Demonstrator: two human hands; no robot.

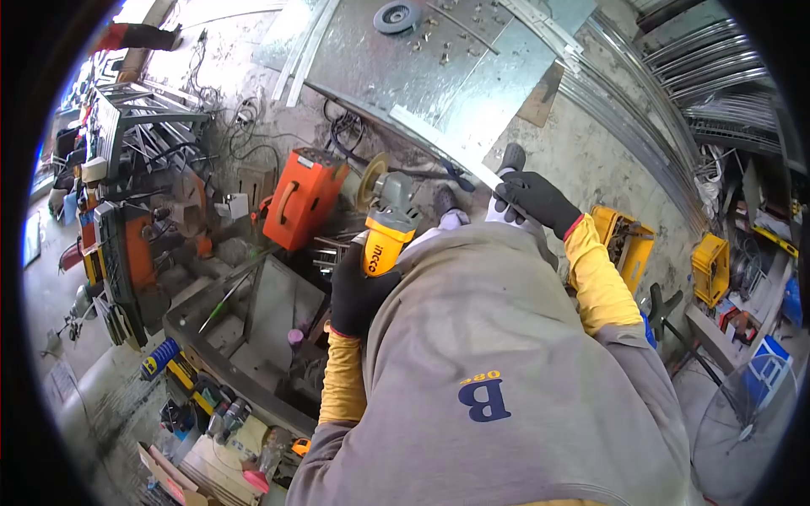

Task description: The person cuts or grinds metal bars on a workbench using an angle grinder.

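My left hand [353, 293], in a black glove, is wrapped round the yellow body of an angle grinder [390, 226]. The grinder's disc [371, 181] stands nearly edge-on toward the front left, apart from the metal strip. My right hand [540, 201], also gloved in black, is closed round the near end of a long, pale flat metal strip [447, 145]. From there the strip runs forward and left to the edge of a sheet-metal-topped table [396, 84]. Part of the left fingers is hidden behind the grinder body.
An orange machine box [304, 198] stands left of the grinder, with cables on the floor near it. At lower left is a dark metal bin [240, 312]. Yellow crates [623, 240] sit at right. Metal lengths [641, 118] lie along the right side. A grey wheel [396, 17] rests on the table.
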